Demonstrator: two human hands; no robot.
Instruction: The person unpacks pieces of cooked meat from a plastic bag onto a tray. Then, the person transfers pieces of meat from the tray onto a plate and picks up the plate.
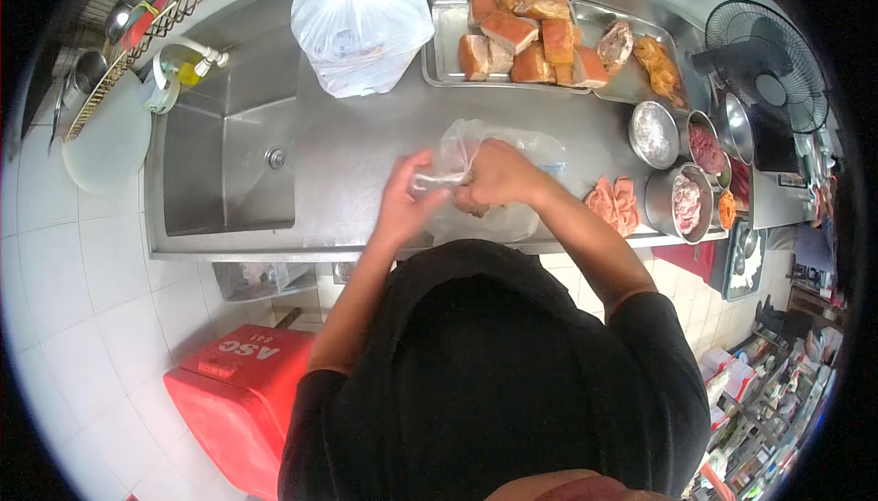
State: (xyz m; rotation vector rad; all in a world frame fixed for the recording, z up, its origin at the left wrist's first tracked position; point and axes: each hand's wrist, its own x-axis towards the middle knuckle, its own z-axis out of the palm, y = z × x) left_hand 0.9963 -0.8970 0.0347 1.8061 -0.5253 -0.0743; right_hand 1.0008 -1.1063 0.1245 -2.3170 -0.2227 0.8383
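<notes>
A clear plastic bag (pixel 455 146) is bunched between my hands over the steel counter, close to its front edge. My left hand (pixel 402 204), slightly blurred, has its fingers curled around the left side of that bag. On the other side my right hand (pixel 505 174) is closed on the gathered plastic, back of the hand up, hiding part of its grip. A small brown piece of food (pixel 474 206) shows just below the right fingers. More clear plastic (pixel 538 146) lies flat on the counter under and beyond the right hand.
A sink (pixel 194 117) lies left; a filled white bag (pixel 363 35) stands behind. Trays of pork blocks (pixel 510 32) and cooked poultry (pixel 658 69) sit at the back. Right are raw meat slices (pixel 613 206), metal bowls (pixel 653 134) and a fan (pixel 768 71). A red bin (pixel 240 400) stands below.
</notes>
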